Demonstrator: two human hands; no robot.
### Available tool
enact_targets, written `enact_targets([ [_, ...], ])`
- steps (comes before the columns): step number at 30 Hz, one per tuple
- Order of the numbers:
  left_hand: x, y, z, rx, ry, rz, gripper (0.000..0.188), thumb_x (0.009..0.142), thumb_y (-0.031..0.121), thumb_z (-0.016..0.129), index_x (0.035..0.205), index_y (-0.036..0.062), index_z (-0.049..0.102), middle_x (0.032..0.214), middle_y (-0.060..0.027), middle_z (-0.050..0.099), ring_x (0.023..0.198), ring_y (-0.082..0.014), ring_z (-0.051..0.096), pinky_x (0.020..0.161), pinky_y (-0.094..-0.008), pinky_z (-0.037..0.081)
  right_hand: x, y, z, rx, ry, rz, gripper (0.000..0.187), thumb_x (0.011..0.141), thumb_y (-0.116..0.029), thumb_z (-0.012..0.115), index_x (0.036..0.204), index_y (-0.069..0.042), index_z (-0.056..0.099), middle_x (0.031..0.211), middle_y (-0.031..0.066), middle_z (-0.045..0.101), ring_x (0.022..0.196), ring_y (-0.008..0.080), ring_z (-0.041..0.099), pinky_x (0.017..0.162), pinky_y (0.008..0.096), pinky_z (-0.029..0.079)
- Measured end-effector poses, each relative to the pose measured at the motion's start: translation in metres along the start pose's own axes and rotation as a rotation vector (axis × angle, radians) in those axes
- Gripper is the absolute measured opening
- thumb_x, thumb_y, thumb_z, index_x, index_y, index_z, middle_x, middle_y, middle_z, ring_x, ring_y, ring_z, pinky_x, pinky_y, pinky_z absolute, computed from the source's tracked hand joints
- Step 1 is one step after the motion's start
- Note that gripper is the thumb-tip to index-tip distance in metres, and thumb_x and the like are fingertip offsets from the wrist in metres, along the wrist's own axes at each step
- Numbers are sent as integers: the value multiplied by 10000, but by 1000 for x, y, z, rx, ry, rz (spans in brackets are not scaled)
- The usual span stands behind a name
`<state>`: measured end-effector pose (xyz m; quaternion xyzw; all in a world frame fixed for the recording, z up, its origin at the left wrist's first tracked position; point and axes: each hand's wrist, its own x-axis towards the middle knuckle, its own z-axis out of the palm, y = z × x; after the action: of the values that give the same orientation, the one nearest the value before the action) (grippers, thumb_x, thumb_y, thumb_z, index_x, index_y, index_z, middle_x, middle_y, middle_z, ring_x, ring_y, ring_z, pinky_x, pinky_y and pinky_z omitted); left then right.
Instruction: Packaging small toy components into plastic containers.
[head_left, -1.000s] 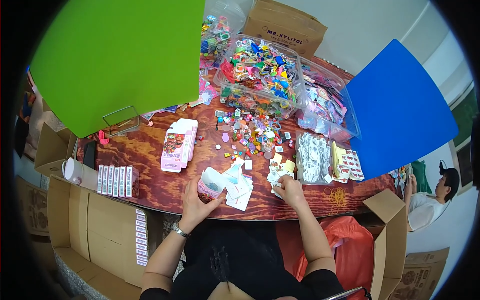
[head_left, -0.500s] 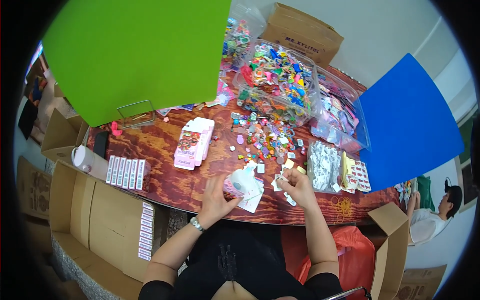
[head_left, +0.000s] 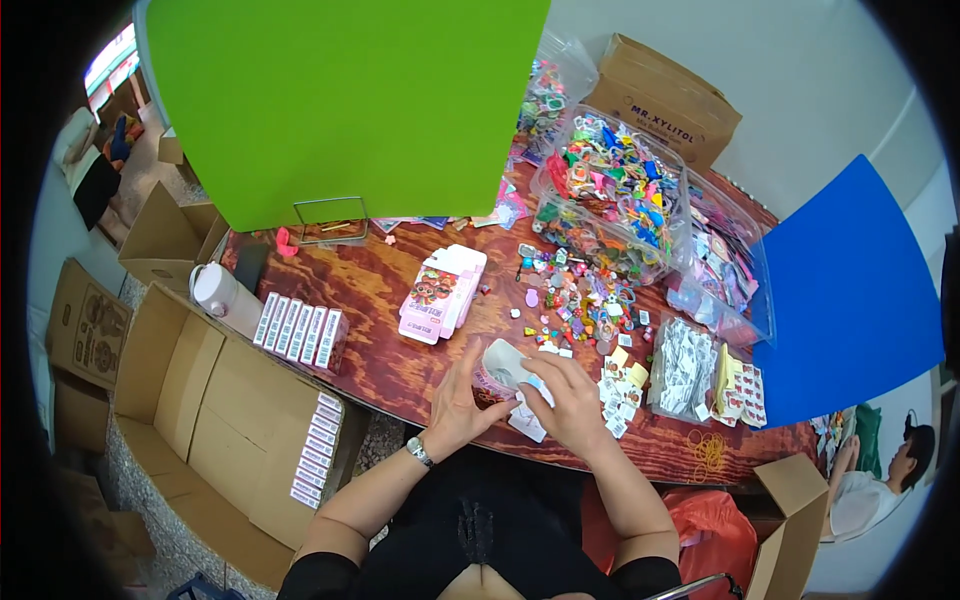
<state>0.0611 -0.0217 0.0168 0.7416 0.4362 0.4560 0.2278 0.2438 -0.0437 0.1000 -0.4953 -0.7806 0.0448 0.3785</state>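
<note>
A small pink-and-white carton (head_left: pixel 490 388) stands with its top open near the table's front edge. Wrapped round its left side is my left hand (head_left: pixel 456 405), thumb at the front. My right hand (head_left: pixel 574 408) is at the carton's open top, fingers bent together over its right side; what they pinch is mostly hidden. White cards (head_left: pixel 529 424) lie under and beside the carton. Just right of my right hand are small printed cards (head_left: pixel 618 400). Flattened pink cartons (head_left: pixel 438 300) are stacked farther back, and small colourful trinkets (head_left: pixel 585 300) lie scattered behind my hands.
Clear bins of trinkets (head_left: pixel 600 232) and a bag of white packets (head_left: pixel 683 372) stand at right. Filled cartons (head_left: pixel 300 335) line the left edge beside a white bottle (head_left: pixel 225 300). A large cardboard box (head_left: pixel 190 400) sits at lower left. Green (head_left: pixel 340 110) and blue boards (head_left: pixel 850 300) flank the table.
My right hand has moved left from the small cards to the carton's open top. My left hand still holds the carton. The whole view has shifted.
</note>
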Motion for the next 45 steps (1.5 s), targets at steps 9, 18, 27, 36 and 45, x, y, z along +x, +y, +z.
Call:
enact_targets([
  [9, -1, -12, -10, -164, -109, -28, 765, 705, 241, 913, 1308, 84, 469, 1203, -176, 584, 1115, -339, 603, 924, -430, 511, -19, 9, 28, 143, 71, -26, 183, 834, -50, 770, 1010, -37, 723, 1072, 151, 681, 881, 266, 701, 747, 367, 560],
  [18, -4, -11, -10, -103, -86, 141, 678, 724, 195, 895, 1254, 89, 486, 1170, -180, 574, 1088, -368, 579, 900, -448, 498, -21, -5, 32, 270, 18, 287, 192, 862, -29, 736, 1050, -24, 699, 984, 139, 706, 872, 255, 714, 714, 350, 566],
  [27, -12, -17, -9, 30, -29, 108, 1000, 682, 262, 929, 1416, -24, 314, 1316, -240, 516, 1147, -382, 606, 941, -437, 521, -5, -6, 22, 330, -57, 91, 236, 875, -31, 717, 1110, -24, 713, 1052, 153, 713, 908, 275, 709, 785, 354, 566],
  [36, -7, -10, -17, 119, -103, 111, 1091, 729, 274, 882, 1527, -78, 226, 1286, -264, 575, 1104, -411, 610, 911, -449, 516, 4, -12, 28, 191, -106, 111, 210, 869, 9, 705, 1077, -13, 731, 993, 137, 721, 877, 268, 708, 760, 333, 555],
  [45, -7, -10, -15, 70, -65, 85, 1226, 733, 227, 866, 1544, -141, 23, 1465, -343, 415, 1160, -458, 558, 957, -479, 486, -15, -12, 44, 446, -24, 325, 312, 948, -17, 648, 1259, 3, 657, 1112, 159, 729, 1009, 262, 714, 863, 342, 564],
])
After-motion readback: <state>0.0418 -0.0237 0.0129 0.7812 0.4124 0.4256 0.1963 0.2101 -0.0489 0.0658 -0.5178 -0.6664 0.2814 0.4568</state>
